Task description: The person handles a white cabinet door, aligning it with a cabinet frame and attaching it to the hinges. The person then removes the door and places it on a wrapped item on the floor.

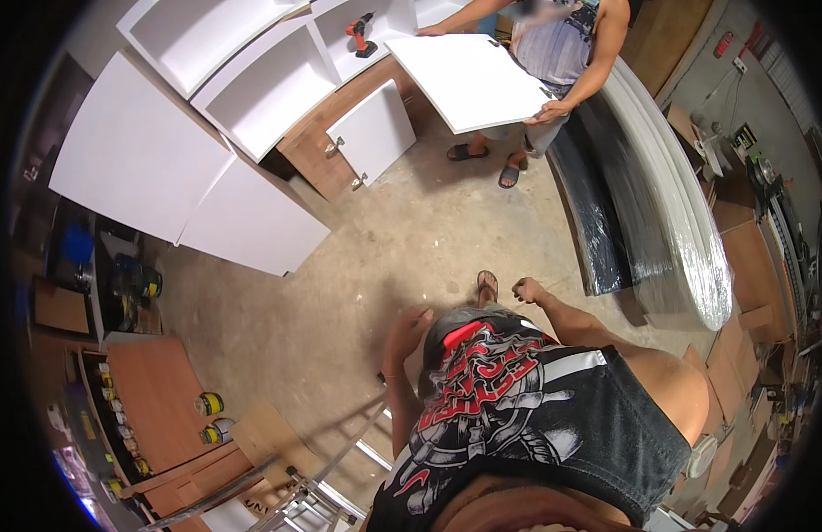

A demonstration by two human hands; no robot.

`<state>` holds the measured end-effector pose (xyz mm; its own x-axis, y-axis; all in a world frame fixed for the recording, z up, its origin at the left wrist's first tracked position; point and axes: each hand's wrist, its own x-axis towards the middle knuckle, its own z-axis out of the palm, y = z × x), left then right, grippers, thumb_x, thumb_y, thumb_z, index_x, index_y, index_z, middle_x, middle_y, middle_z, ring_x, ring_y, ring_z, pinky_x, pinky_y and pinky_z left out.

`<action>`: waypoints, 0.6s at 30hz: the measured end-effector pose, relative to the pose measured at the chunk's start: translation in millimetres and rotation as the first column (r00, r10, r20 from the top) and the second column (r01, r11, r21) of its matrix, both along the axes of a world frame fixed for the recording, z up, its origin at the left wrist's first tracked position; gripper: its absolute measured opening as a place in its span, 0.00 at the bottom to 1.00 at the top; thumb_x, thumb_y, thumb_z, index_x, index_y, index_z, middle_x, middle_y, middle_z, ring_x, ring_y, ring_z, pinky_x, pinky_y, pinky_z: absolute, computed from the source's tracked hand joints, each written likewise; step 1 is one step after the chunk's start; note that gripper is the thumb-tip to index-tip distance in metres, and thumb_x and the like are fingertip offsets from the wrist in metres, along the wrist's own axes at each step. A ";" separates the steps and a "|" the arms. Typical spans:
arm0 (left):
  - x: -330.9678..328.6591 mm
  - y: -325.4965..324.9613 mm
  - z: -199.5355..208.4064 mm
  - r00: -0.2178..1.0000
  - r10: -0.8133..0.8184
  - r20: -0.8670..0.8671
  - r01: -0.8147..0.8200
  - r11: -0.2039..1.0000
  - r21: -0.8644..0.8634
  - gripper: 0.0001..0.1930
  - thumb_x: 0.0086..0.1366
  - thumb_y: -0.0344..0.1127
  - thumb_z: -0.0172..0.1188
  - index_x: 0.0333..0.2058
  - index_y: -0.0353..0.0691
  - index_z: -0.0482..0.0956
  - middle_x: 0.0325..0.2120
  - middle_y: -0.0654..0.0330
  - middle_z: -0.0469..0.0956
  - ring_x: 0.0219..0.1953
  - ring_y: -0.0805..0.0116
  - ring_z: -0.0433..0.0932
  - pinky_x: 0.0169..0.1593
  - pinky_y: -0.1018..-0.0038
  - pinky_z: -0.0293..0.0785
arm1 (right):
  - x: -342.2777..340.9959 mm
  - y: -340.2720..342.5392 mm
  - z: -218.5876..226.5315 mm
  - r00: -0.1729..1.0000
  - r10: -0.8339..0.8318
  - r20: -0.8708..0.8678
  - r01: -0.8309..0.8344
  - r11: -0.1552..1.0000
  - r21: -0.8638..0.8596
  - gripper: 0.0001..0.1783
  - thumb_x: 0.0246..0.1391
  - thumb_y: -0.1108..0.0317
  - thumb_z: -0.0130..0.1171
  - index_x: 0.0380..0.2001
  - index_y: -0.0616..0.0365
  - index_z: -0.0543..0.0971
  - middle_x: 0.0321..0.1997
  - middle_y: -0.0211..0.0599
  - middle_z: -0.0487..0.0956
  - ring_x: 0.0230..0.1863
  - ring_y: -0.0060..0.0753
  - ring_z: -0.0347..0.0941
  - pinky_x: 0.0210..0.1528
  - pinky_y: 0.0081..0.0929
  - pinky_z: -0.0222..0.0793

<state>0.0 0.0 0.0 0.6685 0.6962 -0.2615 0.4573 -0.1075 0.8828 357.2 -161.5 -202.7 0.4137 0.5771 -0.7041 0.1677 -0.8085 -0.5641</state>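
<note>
My left hand (pixel 414 324) hangs by my left hip, smeared by motion, so its fingers do not show clearly. On the other side, my right hand (pixel 529 291) is held low in front of me with the fingers curled in and nothing visible in them. Ahead of me a co-worker grips a white cabinet door (pixel 473 84) by its edges with both hands; dark hinges sit along its near side. Neither of my hands touches it. A second white door (pixel 375 129) with metal hinges leans against the base of the white cabinet (pixel 264 89).
A red-and-black cordless drill (pixel 361 37) stands on a cabinet shelf. Long plastic-wrapped panels (pixel 668 195) flank the right side. To the lower left are a metal ladder (pixel 315 501), a brown board (pixel 154 399) and cans (pixel 210 404). Concrete floor (pixel 296 310) lies between.
</note>
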 end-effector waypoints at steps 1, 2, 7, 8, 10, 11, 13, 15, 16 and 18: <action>0.3 3.9 -0.1 0.999 -0.017 -0.046 0.020 0.998 0.055 0.19 0.69 0.45 0.57 0.46 0.34 0.82 0.43 0.47 0.83 0.48 0.53 0.82 0.53 0.62 0.75 | 3.2 4.4 -1.6 1.000 -0.004 0.004 0.004 1.000 0.020 0.21 0.53 0.61 0.56 0.43 0.66 0.82 0.38 0.46 0.85 0.34 0.38 0.82 0.32 0.34 0.76; -1.7 6.3 0.0 0.995 -0.029 -0.092 0.039 0.993 0.110 0.19 0.69 0.45 0.58 0.45 0.33 0.82 0.43 0.47 0.83 0.47 0.54 0.82 0.52 0.63 0.76 | 4.3 8.1 -3.4 1.000 -0.006 0.008 0.005 0.999 0.040 0.21 0.53 0.61 0.56 0.42 0.66 0.83 0.37 0.46 0.85 0.33 0.37 0.82 0.31 0.34 0.76; 4.8 -3.5 -5.4 0.998 -0.057 -0.021 0.058 0.996 0.069 0.21 0.67 0.46 0.60 0.46 0.30 0.82 0.41 0.47 0.83 0.43 0.54 0.83 0.46 0.66 0.78 | 12.1 -5.6 -26.4 1.000 0.015 0.012 -0.015 1.000 -0.011 0.18 0.52 0.60 0.58 0.40 0.61 0.84 0.36 0.39 0.85 0.33 0.33 0.81 0.31 0.32 0.75; 4.6 -2.4 -8.2 0.999 -0.036 -0.027 0.037 0.999 0.031 0.22 0.67 0.46 0.60 0.47 0.30 0.81 0.41 0.46 0.83 0.43 0.54 0.83 0.47 0.66 0.78 | 14.0 -3.6 -28.9 1.000 0.022 0.011 -0.022 1.000 -0.004 0.18 0.51 0.59 0.58 0.39 0.61 0.84 0.35 0.39 0.85 0.32 0.33 0.81 0.31 0.32 0.75; 7.4 -0.2 -2.5 0.997 -0.035 -0.062 0.031 0.998 -0.052 0.22 0.67 0.46 0.61 0.48 0.30 0.81 0.42 0.46 0.83 0.44 0.54 0.83 0.47 0.65 0.78 | 9.6 -4.8 -29.9 1.000 -0.001 0.000 0.001 1.000 -0.007 0.17 0.51 0.59 0.58 0.38 0.60 0.84 0.34 0.39 0.85 0.31 0.32 0.80 0.30 0.31 0.75; 9.2 1.2 -2.2 0.996 -0.035 -0.078 0.032 0.999 -0.042 0.23 0.67 0.46 0.61 0.49 0.30 0.80 0.43 0.46 0.82 0.45 0.54 0.83 0.47 0.65 0.78 | 8.6 -5.7 -29.9 1.000 -0.011 0.000 0.011 1.000 -0.013 0.17 0.51 0.59 0.58 0.37 0.60 0.84 0.34 0.39 0.85 0.31 0.32 0.80 0.30 0.31 0.75; 8.2 0.1 -2.6 0.994 -0.025 -0.110 0.022 0.999 -0.024 0.23 0.67 0.47 0.61 0.50 0.31 0.80 0.44 0.46 0.82 0.46 0.53 0.83 0.48 0.65 0.78 | 4.7 -7.5 -29.7 1.000 -0.025 -0.006 0.025 1.000 -0.014 0.17 0.50 0.59 0.59 0.36 0.60 0.84 0.33 0.40 0.85 0.30 0.32 0.80 0.29 0.31 0.75; 10.3 6.0 -5.8 0.993 -0.060 -0.103 0.058 0.998 -0.024 0.23 0.67 0.47 0.60 0.50 0.32 0.79 0.46 0.46 0.81 0.46 0.53 0.82 0.48 0.64 0.78 | 0.1 -9.2 -29.9 0.999 -0.048 -0.019 0.048 0.999 0.000 0.17 0.50 0.59 0.59 0.36 0.61 0.84 0.33 0.40 0.85 0.29 0.32 0.80 0.29 0.31 0.75; 11.7 9.1 -7.0 0.992 -0.079 -0.099 0.077 0.997 -0.024 0.23 0.67 0.47 0.60 0.51 0.32 0.79 0.46 0.46 0.81 0.46 0.53 0.82 0.48 0.64 0.77 | 0.3 -7.1 -30.0 0.999 -0.039 -0.011 0.039 0.999 0.009 0.17 0.49 0.59 0.59 0.36 0.61 0.84 0.32 0.40 0.85 0.29 0.32 0.80 0.29 0.31 0.75; 14.0 8.2 -7.0 0.990 -0.089 -0.105 0.085 0.996 -0.040 0.23 0.68 0.48 0.60 0.50 0.32 0.79 0.46 0.47 0.81 0.46 0.53 0.82 0.49 0.64 0.77 | 2.6 -9.4 -37.7 1.000 -0.017 0.007 0.017 1.000 0.017 0.18 0.49 0.59 0.59 0.36 0.61 0.84 0.32 0.41 0.85 0.29 0.32 0.80 0.29 0.32 0.75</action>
<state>14.0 8.2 -7.0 0.6932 0.6255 -0.3579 0.5394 -0.1209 0.8333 359.8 -170.9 -240.4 0.4282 0.5819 -0.6914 0.1580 -0.8015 -0.5767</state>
